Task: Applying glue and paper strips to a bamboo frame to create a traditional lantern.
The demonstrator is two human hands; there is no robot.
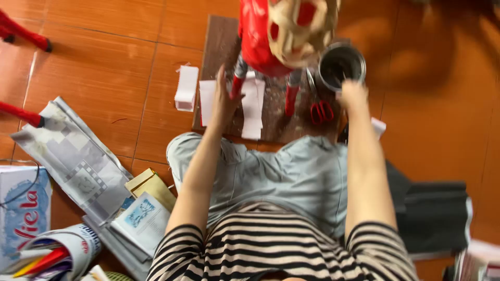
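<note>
Box (23, 208): white-blue carton with red lettering, far left on the floor.
Paper cup (73, 250): printed white wrap, bottom left, holding coloured pencils.
Booklet (143, 218): blue-white cover, beside newspapers.

Orange tiled floor (104, 67) seen from above. At 12 o'clock a dark wooden board (221, 41) lies flat on the tiles; on it rest white paper strips (253, 106), red-handled scissors (322, 111) and a round metal tin (341, 65), with the red legs of a figure (260, 36) standing among the strips. Just beside the board, at 11 o'clock, a folded white paper (186, 87) lies on the tiles. At 8 o'clock, spread newspaper sheets (73, 156) and small booklets (143, 218). At 4 o'clock, a dark folded cloth (437, 213).
</note>
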